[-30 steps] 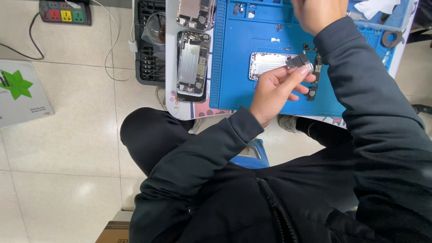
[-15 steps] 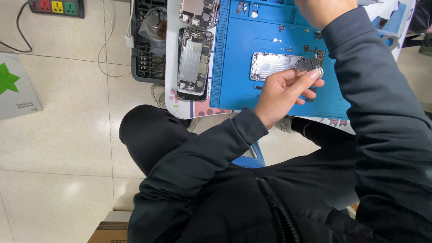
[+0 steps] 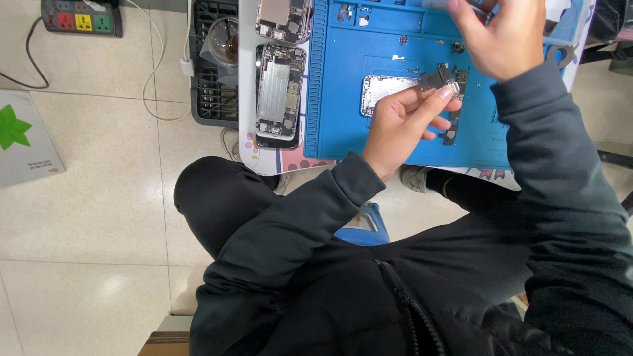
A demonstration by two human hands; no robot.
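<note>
Just above the blue work mat [image 3: 343, 99] on the counter, the left hand [image 3: 395, 125] pinches a small dark phone part [image 3: 438, 80] between its fingers [image 3: 445, 94], with a silvery phone back plate [image 3: 386, 89] lying right beside those fingertips. Beyond them, the right hand [image 3: 504, 36] is curled around a thin pale tool [image 3: 438, 4], and an opened phone body [image 3: 280, 92] lies well off to the left of the fingers.

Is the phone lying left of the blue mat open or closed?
Open: the phone lies face up with no screen, its inner parts and metal plates bare, beside the blue mat.
</note>
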